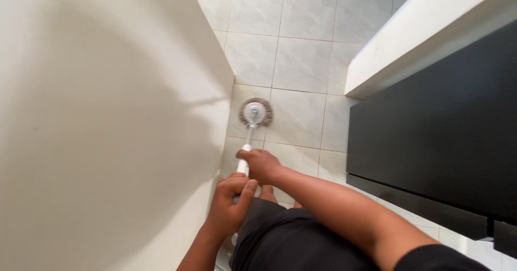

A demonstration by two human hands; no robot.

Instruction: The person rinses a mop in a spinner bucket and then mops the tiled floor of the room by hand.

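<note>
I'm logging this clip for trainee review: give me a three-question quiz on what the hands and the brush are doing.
1. True or false: both hands grip the white handle.
2. Which hand is nearer the round brush head? A) left hand B) right hand
3. What surface is the brush head on?

Key:
1. True.
2. B: the right hand is ahead of the left hand.
3. The grey tiled floor, beside the cream wall.

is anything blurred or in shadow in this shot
Head view: the round brush head is motion-blurred; a soft shadow falls across the white wall; the left hand and right hand on the white handle look fairly sharp.
</note>
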